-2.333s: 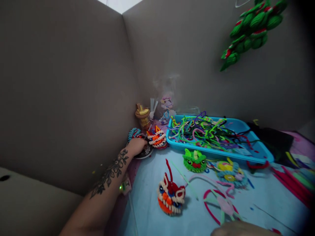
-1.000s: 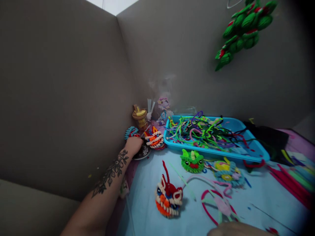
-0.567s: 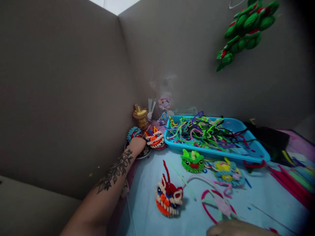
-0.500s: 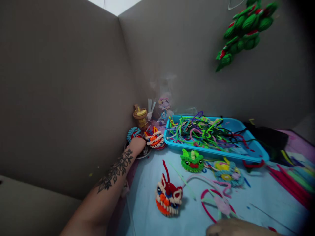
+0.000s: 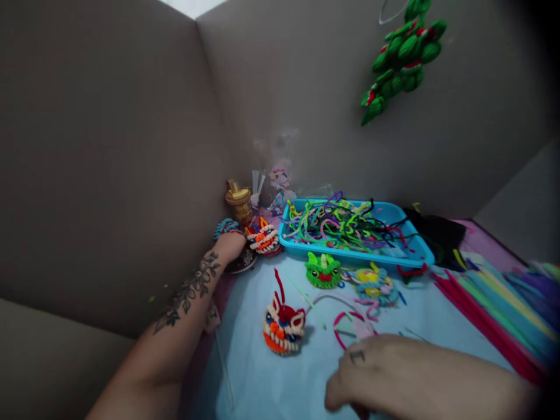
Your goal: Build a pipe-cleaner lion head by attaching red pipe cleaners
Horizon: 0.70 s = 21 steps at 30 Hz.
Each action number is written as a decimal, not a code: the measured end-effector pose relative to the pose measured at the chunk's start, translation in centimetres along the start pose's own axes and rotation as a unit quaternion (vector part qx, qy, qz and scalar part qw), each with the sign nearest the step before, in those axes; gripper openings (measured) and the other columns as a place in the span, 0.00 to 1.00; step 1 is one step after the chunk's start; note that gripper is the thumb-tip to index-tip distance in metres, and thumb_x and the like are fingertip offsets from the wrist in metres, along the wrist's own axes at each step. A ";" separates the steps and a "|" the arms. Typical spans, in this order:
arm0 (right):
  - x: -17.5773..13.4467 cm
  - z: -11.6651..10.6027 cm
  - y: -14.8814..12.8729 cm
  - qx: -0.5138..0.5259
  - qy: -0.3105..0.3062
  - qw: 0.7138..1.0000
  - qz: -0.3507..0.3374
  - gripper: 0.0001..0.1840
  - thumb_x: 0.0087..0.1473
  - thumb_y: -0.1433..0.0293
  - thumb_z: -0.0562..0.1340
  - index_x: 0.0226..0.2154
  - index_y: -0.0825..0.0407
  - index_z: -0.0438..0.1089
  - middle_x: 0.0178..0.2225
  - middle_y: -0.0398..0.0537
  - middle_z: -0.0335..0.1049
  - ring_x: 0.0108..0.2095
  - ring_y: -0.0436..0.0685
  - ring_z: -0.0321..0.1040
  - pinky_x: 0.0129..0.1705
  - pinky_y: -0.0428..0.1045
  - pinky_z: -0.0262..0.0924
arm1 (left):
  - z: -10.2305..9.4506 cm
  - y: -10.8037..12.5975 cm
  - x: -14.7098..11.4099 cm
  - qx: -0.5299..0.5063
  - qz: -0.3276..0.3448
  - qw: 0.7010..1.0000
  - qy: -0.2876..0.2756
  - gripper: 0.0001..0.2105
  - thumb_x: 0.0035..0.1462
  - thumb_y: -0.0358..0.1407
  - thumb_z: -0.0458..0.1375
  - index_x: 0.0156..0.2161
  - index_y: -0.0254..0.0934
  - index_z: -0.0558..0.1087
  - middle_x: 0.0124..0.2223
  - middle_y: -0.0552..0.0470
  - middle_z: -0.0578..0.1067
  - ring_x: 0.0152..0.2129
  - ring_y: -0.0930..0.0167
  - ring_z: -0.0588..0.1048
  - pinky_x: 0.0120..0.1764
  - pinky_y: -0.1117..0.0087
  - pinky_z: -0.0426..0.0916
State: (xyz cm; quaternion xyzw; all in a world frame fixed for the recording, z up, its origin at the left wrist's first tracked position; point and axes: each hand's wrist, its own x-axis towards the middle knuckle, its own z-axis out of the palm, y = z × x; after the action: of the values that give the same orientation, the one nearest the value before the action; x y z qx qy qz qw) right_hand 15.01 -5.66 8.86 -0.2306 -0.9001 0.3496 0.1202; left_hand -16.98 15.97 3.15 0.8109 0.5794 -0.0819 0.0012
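Observation:
At the far left edge of the table my left hand [image 5: 231, 247] reaches over a round dark dish [image 5: 242, 265] that holds small shiny pieces. Its fingers are hidden behind the hand, beside a blue fuzzy-wire figure [image 5: 225, 227] and an orange-and-white lion head [image 5: 263, 239]. My right hand [image 5: 371, 370] is low in front, back up, fingers bent down and mostly out of sight. Just beyond it lie a red wire loop and a pink piece [image 5: 362, 328]. A red, white and orange lion head [image 5: 284, 329] of fuzzy wire, one red stem sticking up, stands between my hands.
Behind are a green dragon head [image 5: 322, 272], a yellow-and-blue figure [image 5: 376, 286] and a blue tray [image 5: 363, 255] of tangled fuzzy wires. Bundled colored wires [image 5: 494, 309] lie right. A brown cup [image 5: 240, 201] stands in the corner. Grey partitions [image 5: 131, 146] enclose the table; a green ornament [image 5: 402, 58] hangs there.
My right hand has come further into view from the bottom edge, over the blue cloth. My left hand stays at the dish. The whole view has shifted, with things appearing further left.

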 end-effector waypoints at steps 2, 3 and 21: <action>-0.2 -1.9 -1.4 -0.014 0.038 0.999 0.023 0.16 0.56 0.63 0.62 0.48 0.44 0.70 0.40 0.46 0.76 0.37 0.56 0.73 0.37 0.45 0.64 | -1.5 -0.6 -1.0 -0.011 -0.012 1.000 -0.015 0.15 0.61 0.38 0.56 0.51 0.36 0.69 0.51 0.44 0.71 0.42 0.65 0.74 0.43 0.58 0.71; -0.2 -2.5 -1.9 -0.011 0.041 0.999 0.013 0.17 0.53 0.63 0.64 0.47 0.45 0.70 0.38 0.47 0.77 0.36 0.56 0.74 0.35 0.45 0.64 | -2.3 -0.9 -1.6 -0.017 -0.019 0.999 -0.020 0.14 0.61 0.38 0.56 0.50 0.36 0.69 0.50 0.45 0.72 0.41 0.66 0.74 0.42 0.59 0.72; 1.7 -0.3 -3.0 0.034 0.181 0.982 0.037 0.07 0.55 0.71 0.58 0.37 0.53 0.70 0.26 0.41 0.69 0.26 0.48 0.65 0.28 0.43 0.56 | -6.6 9.5 -18.0 -0.435 -0.074 0.858 0.262 0.14 0.52 0.43 0.55 0.36 0.34 0.72 0.30 0.52 0.72 0.25 0.73 0.67 0.29 0.74 0.61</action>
State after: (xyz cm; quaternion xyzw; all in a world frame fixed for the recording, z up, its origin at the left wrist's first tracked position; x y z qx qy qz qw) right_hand 12.71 -6.59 11.22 -0.3190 -0.8418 0.3370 0.2757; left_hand -12.82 -3.40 11.21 0.6740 0.5932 0.3944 0.1959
